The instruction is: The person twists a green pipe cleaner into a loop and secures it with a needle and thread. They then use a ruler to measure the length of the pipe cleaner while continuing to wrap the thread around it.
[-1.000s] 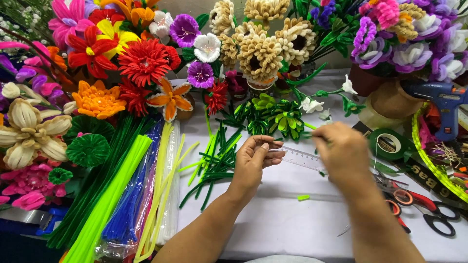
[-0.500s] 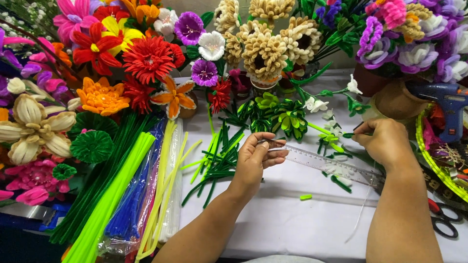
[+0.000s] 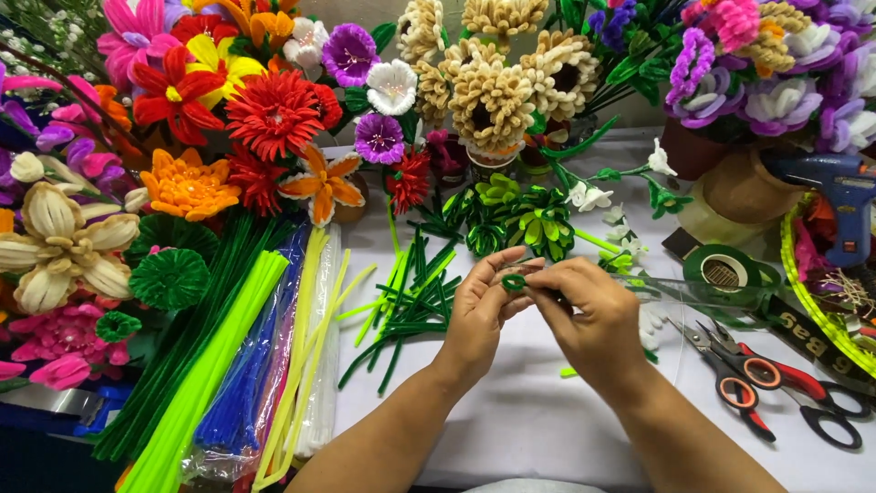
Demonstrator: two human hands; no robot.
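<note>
Both hands meet over the white bench point(image 3: 511, 429), right in the middle. The left hand point(image 3: 479, 315) and the right hand point(image 3: 593, 319) are close together, fingertips touching, and they pinch a small green fuzzy wire point(image 3: 514, 283) that is bent into a little curl. The curl sits between the thumbs and pointing fingers of both hands.

Just to the left of the hands lies a pile of short dark green fuzzy sticks point(image 3: 411, 306), spread out like a fan. Farther left of that pile are long bundles of fuzzy sticks in light green, blue and pale yellow point(image 3: 246, 383).

Behind the hands sit small green leafy puffs point(image 3: 525, 219) and tiny white flowers point(image 3: 593, 196). Behind those stand tan fuzzy sunflowers point(image 3: 493, 96). Big red, orange and purple flowers point(image 3: 274, 114) fill the far left.

To the right of the hands lies a clear ruler point(image 3: 675, 292), then a roll of green tape point(image 3: 725, 269). Two pairs of scissors with red handles point(image 3: 766, 388) lie near the right wrist. A blue glue gun point(image 3: 835, 187) rests far to the right.
</note>
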